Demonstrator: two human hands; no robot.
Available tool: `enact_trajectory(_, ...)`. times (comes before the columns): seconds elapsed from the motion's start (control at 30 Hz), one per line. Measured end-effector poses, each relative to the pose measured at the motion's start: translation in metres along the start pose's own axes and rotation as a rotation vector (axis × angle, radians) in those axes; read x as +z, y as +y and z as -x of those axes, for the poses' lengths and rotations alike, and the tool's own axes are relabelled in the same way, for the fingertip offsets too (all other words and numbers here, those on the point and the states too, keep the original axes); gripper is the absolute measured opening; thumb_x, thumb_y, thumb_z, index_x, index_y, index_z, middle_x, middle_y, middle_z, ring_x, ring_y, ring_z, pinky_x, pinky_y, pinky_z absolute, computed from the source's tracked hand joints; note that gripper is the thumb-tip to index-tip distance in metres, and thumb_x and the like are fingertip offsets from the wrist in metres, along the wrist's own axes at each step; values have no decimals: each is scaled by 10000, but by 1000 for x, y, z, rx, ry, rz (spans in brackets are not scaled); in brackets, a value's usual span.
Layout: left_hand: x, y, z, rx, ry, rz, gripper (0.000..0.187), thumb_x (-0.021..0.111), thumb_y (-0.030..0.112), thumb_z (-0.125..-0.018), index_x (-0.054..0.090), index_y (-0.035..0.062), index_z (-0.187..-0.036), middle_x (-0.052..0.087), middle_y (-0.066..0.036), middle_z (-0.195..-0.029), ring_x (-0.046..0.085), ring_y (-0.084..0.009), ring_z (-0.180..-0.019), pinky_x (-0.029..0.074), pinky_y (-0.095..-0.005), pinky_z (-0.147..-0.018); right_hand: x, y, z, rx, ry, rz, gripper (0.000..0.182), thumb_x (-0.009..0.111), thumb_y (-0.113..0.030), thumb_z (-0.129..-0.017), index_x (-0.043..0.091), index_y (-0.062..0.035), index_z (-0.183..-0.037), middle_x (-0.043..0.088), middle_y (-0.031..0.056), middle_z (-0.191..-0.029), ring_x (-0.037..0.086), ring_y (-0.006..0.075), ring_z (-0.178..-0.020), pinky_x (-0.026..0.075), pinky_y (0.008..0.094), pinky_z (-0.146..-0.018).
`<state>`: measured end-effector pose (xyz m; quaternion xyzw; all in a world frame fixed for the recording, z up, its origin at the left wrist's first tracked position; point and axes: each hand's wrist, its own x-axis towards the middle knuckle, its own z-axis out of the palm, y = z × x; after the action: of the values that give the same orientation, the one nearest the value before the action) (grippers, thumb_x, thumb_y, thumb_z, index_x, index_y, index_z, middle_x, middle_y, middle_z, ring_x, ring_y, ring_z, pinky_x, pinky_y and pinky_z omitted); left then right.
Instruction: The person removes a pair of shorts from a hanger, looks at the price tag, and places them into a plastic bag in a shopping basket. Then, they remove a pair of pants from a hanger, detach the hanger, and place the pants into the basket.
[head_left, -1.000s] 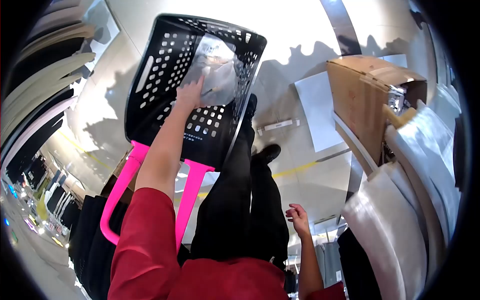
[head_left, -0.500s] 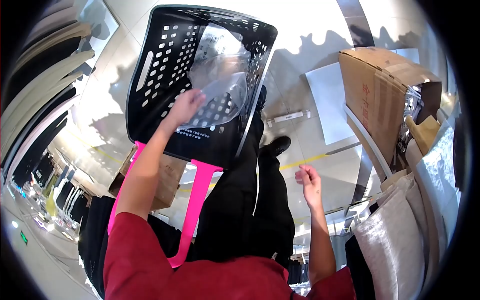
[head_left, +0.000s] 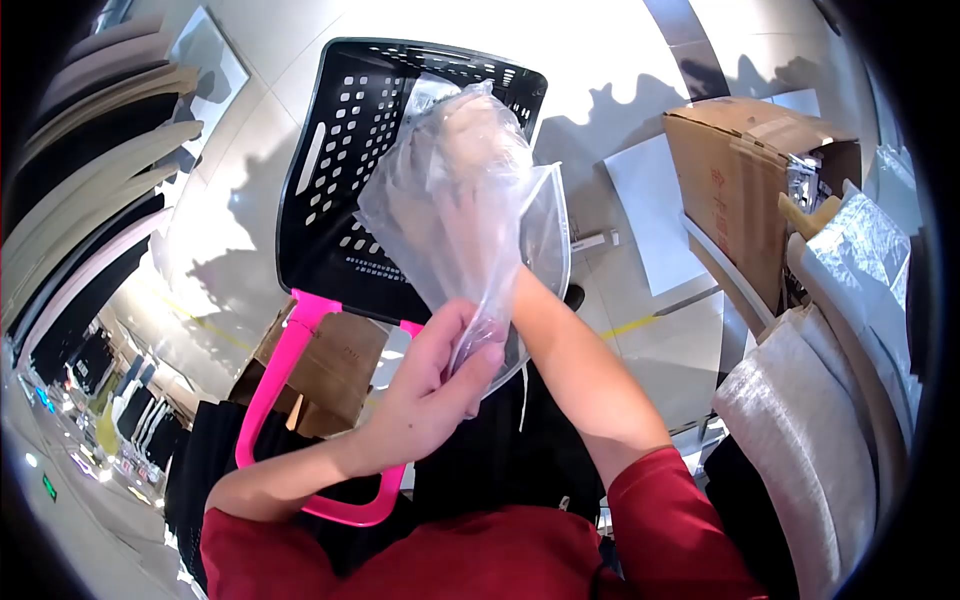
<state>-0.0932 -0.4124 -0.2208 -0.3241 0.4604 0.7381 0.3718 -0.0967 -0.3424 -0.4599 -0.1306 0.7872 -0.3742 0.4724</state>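
Observation:
A clear plastic bag (head_left: pixel 400 205) hangs in front of me, over the near part of a black perforated basket (head_left: pixel 300 230) with a pink handle (head_left: pixel 265 400). My left hand (head_left: pixel 440 385) pinches the bag's open edge between thumb and fingers, at the lower end of the bag. My right hand (head_left: pixel 480 150) is inside the bag, the forearm entering at its opening; the plastic covers it, and its fingers are blurred through the film. More clear plastic (head_left: pixel 430 92) shows inside the basket behind the bag.
An open cardboard box (head_left: pixel 730 190) with hangers stands at the right, near white sheets (head_left: pixel 650 210) on the floor. Folded garments (head_left: pixel 800 430) are at the lower right, hanging clothes (head_left: pixel 100 200) at the left. Another cardboard box (head_left: pixel 335 370) sits below the basket.
My left hand has come back from the basket with the bag. My right hand has moved up and left, into the bag. The basket appears slightly lower in view.

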Motion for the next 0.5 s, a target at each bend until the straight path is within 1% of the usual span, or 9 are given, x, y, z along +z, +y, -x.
enact_trajectory(0.17, -32, 8, -8, 98, 182, 44, 112, 511, 164, -948, 493, 78, -1017, 468, 42, -669, 401, -28, -494, 313, -185, -415, 12, 21, -20, 10, 187, -71, 352, 617, -223, -790, 590, -26, -1081, 607, 185, -1043, 587, 294, -974, 484, 378, -830)
enact_trajectory(0.23, -48, 15, -22, 153, 418, 174, 109, 503, 186, -938, 533, 93, -984, 520, 42, -714, 455, -20, -525, 334, -185, -414, 7, 5, -3, 61, 141, -28, 386, 617, -237, -795, 580, -34, -1121, 604, 176, -1074, 583, 277, -1000, 482, 377, -852)
enact_trajectory(0.27, -66, 16, -28, 157, 389, 172, 100, 511, 216, -935, 519, 121, -965, 507, 52, -751, 456, -37, -550, 355, -185, -468, -13, -18, 12, 129, 72, 78, 436, 628, -241, -800, 553, -30, -1174, 588, 162, -1117, 568, 235, -1054, 475, 363, -878)
enact_trajectory(0.33, -58, 23, -27, 96, 453, 120, 91, 526, 233, -930, 492, 154, -901, 474, 64, -770, 461, -49, -578, 384, -186, -522, -22, -14, 7, 80, -36, 59, 478, 631, -258, -792, 539, -39, -1207, 545, 193, -1201, 540, 301, -1110, 451, 389, -928)
enact_trajectory(0.37, -48, 9, -21, 80, 373, 218, 89, 536, 211, -927, 487, 153, -880, 489, 62, -789, 474, -37, -585, 395, -198, -499, -23, -11, 3, 64, -84, 38, 500, 632, -267, -788, 532, -43, -1223, 523, 209, -1243, 526, 335, -1137, 439, 402, -953)
enact_trajectory(0.4, -44, -10, -13, 46, 300, 97, 82, 544, 173, -927, 481, 140, -885, 498, 57, -778, 487, -37, -581, 401, -219, -461, 23, 27, -19, -329, 382, 39, 530, 658, -279, -748, 540, -45, -1209, 461, 222, -1316, 496, 371, -1178, 423, 407, -978)
enact_trajectory(0.43, -31, -13, 1, -24, 58, 52, 59, 536, 144, -936, 487, 123, -913, 497, 53, -748, 499, -33, -599, 410, -222, -467, 25, 17, -22, -300, 419, 21, 534, 658, -287, -751, 538, -43, -1210, 448, 219, -1328, 510, 377, -1150, 431, 416, -962)
enact_trajectory(0.47, -5, -18, 13, -26, -27, 5, 70, 538, 152, -939, 490, 104, -957, 481, 50, -727, 482, -20, -631, 399, -200, -516, 22, -1, -22, -276, 446, 1, 538, 657, -295, -754, 536, -41, -1212, 434, 215, -1339, 523, 382, -1122, 439, 425, -945)
enact_trajectory(0.5, 10, -22, 18, 65, -203, -116, 105, 534, 170, -941, 489, 86, -986, 478, 41, -738, 452, -16, -659, 376, -189, -551, 17, -19, -18, -235, 398, 5, 517, 649, -293, -766, 540, -38, -1202, 447, 213, -1321, 538, 378, -1088, 446, 431, -918)
